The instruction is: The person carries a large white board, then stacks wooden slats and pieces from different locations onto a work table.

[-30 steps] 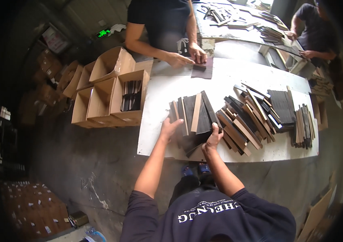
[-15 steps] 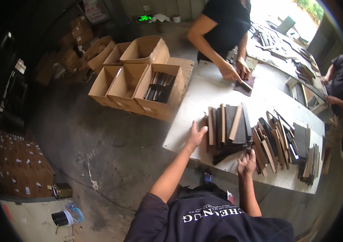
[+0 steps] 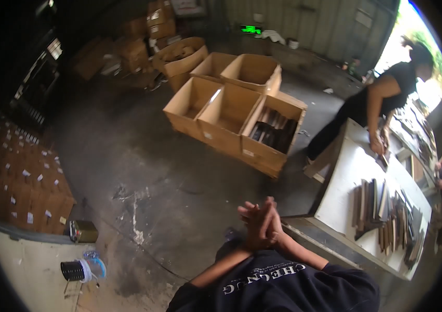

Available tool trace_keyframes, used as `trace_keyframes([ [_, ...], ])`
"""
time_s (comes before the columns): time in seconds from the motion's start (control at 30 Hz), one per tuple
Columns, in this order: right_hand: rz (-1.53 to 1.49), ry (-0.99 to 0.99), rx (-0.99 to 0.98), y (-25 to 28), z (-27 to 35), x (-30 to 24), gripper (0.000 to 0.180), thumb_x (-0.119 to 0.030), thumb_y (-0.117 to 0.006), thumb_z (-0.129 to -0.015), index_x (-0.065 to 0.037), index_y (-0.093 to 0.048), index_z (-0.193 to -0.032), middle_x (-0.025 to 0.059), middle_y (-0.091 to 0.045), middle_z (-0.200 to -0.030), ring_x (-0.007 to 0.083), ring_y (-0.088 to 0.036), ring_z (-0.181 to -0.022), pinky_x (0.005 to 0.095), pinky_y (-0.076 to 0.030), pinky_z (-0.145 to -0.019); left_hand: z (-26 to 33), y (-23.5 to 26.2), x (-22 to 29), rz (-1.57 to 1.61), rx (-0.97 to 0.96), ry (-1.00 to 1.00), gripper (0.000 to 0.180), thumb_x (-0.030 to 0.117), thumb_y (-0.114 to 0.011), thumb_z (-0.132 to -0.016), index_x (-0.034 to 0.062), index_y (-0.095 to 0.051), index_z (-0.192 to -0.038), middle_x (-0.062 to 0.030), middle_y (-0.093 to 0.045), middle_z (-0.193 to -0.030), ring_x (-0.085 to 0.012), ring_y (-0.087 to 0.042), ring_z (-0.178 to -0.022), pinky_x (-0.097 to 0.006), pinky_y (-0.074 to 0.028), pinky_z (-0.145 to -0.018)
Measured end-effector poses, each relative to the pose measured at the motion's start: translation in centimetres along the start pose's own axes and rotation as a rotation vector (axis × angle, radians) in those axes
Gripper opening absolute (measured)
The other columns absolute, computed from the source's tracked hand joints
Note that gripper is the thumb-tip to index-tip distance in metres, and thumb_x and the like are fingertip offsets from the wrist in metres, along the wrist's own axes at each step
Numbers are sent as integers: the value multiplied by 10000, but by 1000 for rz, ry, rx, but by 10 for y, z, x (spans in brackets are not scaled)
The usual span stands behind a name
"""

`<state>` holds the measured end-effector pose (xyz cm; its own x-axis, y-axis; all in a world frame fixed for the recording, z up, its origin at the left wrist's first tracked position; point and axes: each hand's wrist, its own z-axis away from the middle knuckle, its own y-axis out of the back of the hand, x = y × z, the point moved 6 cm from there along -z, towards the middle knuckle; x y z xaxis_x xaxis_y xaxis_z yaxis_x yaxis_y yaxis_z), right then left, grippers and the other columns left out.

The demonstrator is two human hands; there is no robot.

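My left hand [image 3: 254, 226] and my right hand [image 3: 274, 224] meet in front of my body, palm against palm. Their fingers stretch outward and no object shows between them, though the palms are hidden. Both hands are off the white table [image 3: 330, 208], just left of its near corner. On that table stands a row of dark and light brown flat strips [image 3: 370, 203], with more strips [image 3: 395, 229] fanned out beside it. At the table's far side a co-worker's hand [image 3: 378, 144] touches a small dark piece.
Several open cardboard boxes [image 3: 221, 132] stand ahead on the floor; the right front box [image 3: 267, 151] holds dark strips. Stacked brown cartons [image 3: 28, 182] are at the left. A metal tin [image 3: 83, 231] and a bucket [image 3: 96, 269] sit at the lower left.
Both hands have let go of the row of strips and come together before my body. The view has swung left, so the table now sits farther right. The co-worker leans over the table.
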<state>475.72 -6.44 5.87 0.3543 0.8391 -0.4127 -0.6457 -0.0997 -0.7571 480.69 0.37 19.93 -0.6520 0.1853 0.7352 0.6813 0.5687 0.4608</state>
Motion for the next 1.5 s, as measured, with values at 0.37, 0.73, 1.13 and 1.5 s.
trace_keyframes([
  [0.37,701,53,15,-132,-144,10,344,-333,-523,-864,1,-598,-829,84,-622,-783,168,-598,-659,290,-478,-704,95,214,-277,-298,-254,632,231,303,-596,-755,89,-636,-834,-144,-584,-982,-309,-573,-840,-379,-464,-711],
  [0.73,1650,374,-32,-306,-453,73,376,-126,-671,-690,-56,-562,-1042,118,-620,-965,224,-617,-867,313,-488,-754,52,467,-520,-396,30,1093,253,231,-598,-742,11,-519,-646,-170,-549,-613,-329,-542,-572,-396,-412,-521],
  [1.13,1723,274,-114,-553,-748,179,334,-232,-634,-711,-61,-585,-994,130,-623,-937,256,-603,-885,354,-480,-773,214,581,-733,-567,-315,1677,238,178,-556,-701,57,-586,-904,-99,-602,-831,-214,-564,-735,-338,-456,-672],
  [1.5,1372,-142,884,-422,-705,192,401,-343,-659,-709,-75,-609,-1004,91,-650,-912,213,-621,-834,314,-483,-742,-223,945,-1110,-111,202,1218,104,9,-528,-773,60,-483,-852,27,-456,-727,-65,-420,-610,-226,-385,-507],
])
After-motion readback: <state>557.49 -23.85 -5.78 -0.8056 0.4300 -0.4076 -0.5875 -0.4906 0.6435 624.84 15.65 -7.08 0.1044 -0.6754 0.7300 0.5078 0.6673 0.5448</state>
